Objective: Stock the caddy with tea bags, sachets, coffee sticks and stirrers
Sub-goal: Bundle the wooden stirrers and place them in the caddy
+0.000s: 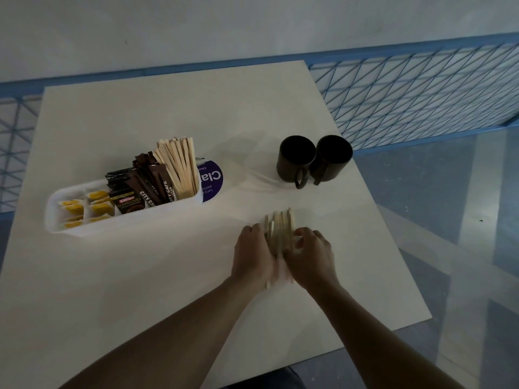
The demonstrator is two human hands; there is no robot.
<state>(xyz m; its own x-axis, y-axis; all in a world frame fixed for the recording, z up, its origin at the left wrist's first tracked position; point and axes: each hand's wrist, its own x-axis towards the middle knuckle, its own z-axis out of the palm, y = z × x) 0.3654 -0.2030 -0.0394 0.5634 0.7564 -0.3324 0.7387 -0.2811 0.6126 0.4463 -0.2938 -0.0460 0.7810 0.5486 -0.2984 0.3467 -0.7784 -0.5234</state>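
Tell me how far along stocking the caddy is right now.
Mostly done, it seems. The caddy already holds yellow packets at its left end, coffee sticks in the middle and upright stirrers at its right end. In hand: the left hand and right hand hold a bundle of loose stirrers on the table. Left: getting that bundle into the caddy. Whether tea bags and sachets are both in, I cannot tell.

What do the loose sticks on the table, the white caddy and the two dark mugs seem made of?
Loose stirrers: likely wood, pale, matte, flat strips. Caddy: seemingly white plastic, smooth, moulded dividers. Mugs: dark, faint sheen; ceramic or plastic, unclear.
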